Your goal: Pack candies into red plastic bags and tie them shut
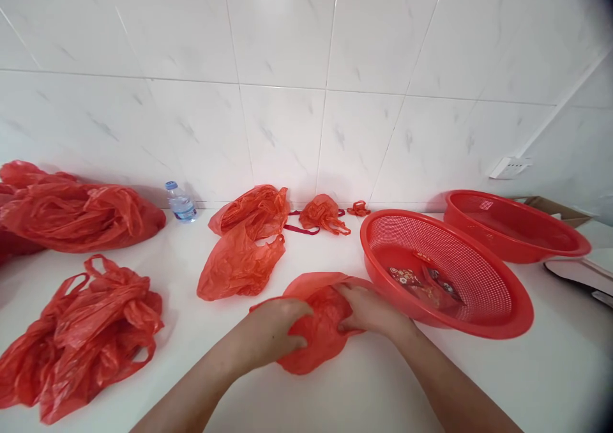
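In the head view a thin red plastic bag (320,350) lies on the white table in front of me, its mouth spread between both hands. My left hand (278,331) is curled over the bag's left edge, with the thumb on the near side. On the opposite side, my right hand (361,305) grips the bag, fingers partly inside its folds. Just right of it stands a red perforated basket (483,292), with several small patterned red packets (421,283) at its bottom. Another flattened red bag (242,264) lies beyond my left hand.
Heaped red bags (81,216) lie at the far left, with crumpled handled bags (105,318) nearer. A water bottle (181,203) and a small bunched bag (323,214) stand along the tiled wall. A second red basin (517,248) and a cardboard box (558,212) are at right.
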